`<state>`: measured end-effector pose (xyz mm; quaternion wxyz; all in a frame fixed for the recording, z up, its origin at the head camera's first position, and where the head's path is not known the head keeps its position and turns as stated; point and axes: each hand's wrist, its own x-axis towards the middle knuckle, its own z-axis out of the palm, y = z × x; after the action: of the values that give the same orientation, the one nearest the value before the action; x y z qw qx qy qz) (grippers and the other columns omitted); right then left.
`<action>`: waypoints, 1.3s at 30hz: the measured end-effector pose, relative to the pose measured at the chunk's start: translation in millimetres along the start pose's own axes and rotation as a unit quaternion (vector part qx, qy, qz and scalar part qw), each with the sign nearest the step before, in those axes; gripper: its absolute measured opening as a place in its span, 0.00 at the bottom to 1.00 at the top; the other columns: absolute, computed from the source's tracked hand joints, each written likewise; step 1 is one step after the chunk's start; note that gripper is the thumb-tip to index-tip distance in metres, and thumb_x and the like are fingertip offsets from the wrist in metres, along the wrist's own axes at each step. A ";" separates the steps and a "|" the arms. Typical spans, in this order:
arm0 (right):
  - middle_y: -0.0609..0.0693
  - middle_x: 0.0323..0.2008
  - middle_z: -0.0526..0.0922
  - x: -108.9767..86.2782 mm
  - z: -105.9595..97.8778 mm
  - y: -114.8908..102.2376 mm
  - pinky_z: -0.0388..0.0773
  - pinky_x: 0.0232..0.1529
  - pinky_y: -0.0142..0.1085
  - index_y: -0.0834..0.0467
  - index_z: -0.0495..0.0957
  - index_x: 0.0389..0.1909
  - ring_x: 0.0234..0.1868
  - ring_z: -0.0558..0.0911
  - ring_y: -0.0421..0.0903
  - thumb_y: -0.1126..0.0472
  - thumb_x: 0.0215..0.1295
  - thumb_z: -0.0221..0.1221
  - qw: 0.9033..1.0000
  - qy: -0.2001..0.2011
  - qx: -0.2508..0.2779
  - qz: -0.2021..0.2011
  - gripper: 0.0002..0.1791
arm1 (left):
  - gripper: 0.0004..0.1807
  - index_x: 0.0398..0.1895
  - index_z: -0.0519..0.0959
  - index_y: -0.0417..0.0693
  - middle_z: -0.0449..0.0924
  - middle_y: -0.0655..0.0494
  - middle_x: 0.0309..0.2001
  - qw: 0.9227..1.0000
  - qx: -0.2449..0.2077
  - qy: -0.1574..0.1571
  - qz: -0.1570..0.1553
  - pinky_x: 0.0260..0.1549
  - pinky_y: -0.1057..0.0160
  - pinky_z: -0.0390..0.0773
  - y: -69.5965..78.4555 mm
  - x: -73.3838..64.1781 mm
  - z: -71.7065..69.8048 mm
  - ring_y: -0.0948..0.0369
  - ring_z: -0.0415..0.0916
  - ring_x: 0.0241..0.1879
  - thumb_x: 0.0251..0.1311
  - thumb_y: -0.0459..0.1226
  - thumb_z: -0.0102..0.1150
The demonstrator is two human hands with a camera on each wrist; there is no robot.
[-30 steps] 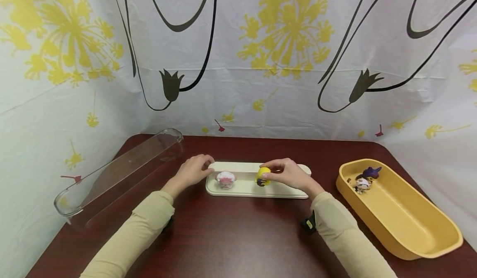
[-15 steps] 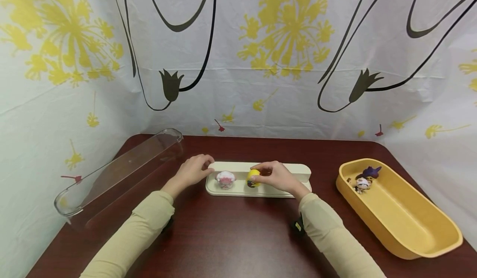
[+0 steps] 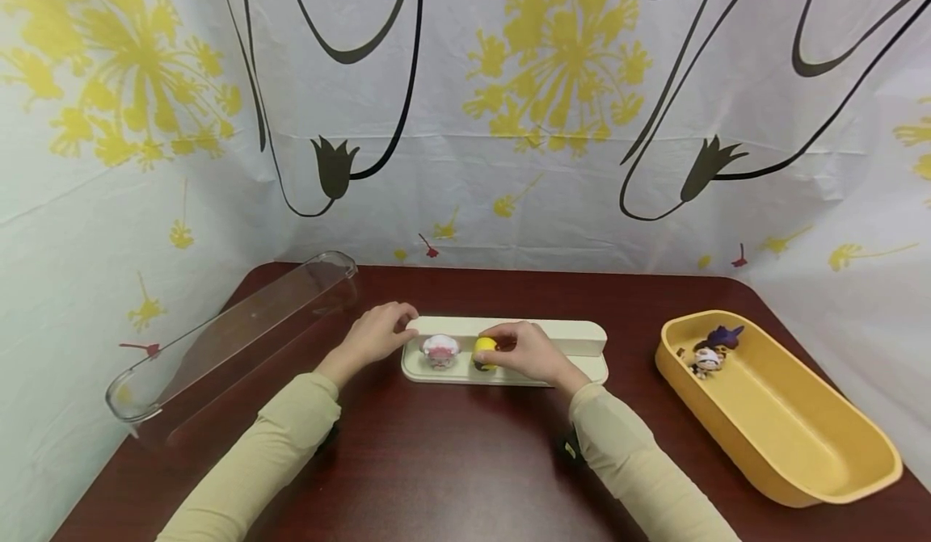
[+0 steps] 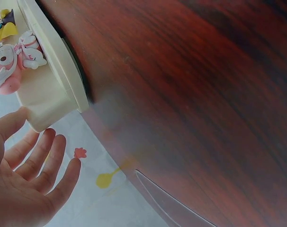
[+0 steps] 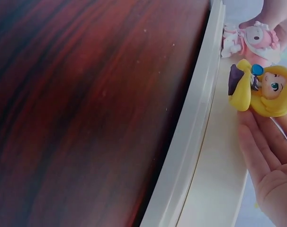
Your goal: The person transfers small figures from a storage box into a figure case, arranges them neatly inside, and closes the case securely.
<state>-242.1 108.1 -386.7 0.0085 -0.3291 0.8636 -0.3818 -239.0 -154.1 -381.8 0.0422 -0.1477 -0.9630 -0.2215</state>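
A cream display base (image 3: 580, 329) with a raised back step lies at mid-table. On its left part stands a pink-and-white figurine (image 3: 440, 351). My right hand (image 3: 537, 355) holds a yellow-haired girl figurine (image 5: 271, 92) upright over the base's lower level, just right of the pink one; whether it bears on the base I cannot tell. In the right wrist view its face and dark foot part show. My left hand (image 3: 374, 335) is at the base's left end, fingers spread and loosely bent. Its thumb tip meets or nearly meets that end in the left wrist view.
A long clear cover (image 3: 240, 332) lies slanted at the table's left. To the right stands a yellow tray (image 3: 789, 413) with a purple figurine (image 3: 725, 336) and a white-headed figurine (image 3: 706, 359) in its far end. A patterned curtain (image 3: 451, 122) rises behind the table.
My right hand has shifted left along the base with the yellow-haired figurine, bringing it closer to the pink one. The figurine has turned slightly. My left hand keeps its place.
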 end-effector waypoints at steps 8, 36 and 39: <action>0.43 0.32 0.79 -1.2 4.1 -3.5 0.72 0.36 0.32 0.58 0.79 0.41 0.32 0.76 0.37 0.53 0.48 0.65 1.000 0.009 -0.013 0.008 0.19 | 0.13 0.41 0.76 0.47 0.75 0.56 0.35 1.000 0.003 0.001 0.001 0.32 0.57 0.71 -0.3 -0.4 0.9 0.59 0.72 0.36 0.53 0.41 0.59; 0.45 0.25 0.75 -1.9 13.2 -8.8 0.69 0.25 0.30 0.58 0.81 0.38 0.24 0.73 0.39 0.53 0.47 0.66 0.992 0.076 -0.094 -0.027 0.18 | 0.14 0.42 0.76 0.46 0.74 0.56 0.34 1.000 0.004 0.003 0.006 0.31 0.57 0.71 -1.6 -0.2 1.4 0.58 0.72 0.35 0.54 0.41 0.59; 0.47 0.26 0.75 -1.0 14.6 -9.4 0.68 0.25 0.31 0.59 0.81 0.37 0.24 0.73 0.41 0.55 0.46 0.67 0.990 0.090 -0.098 -0.038 0.17 | 0.14 0.42 0.76 0.46 0.74 0.56 0.35 1.000 0.005 0.002 0.004 0.31 0.57 0.71 -1.6 -0.4 1.6 0.58 0.72 0.35 0.54 0.42 0.59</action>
<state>-232.2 94.5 -391.0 -0.1167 -0.3252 0.8810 -0.3232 -239.2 -154.8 -384.0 0.0454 -0.1509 -0.9635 -0.2163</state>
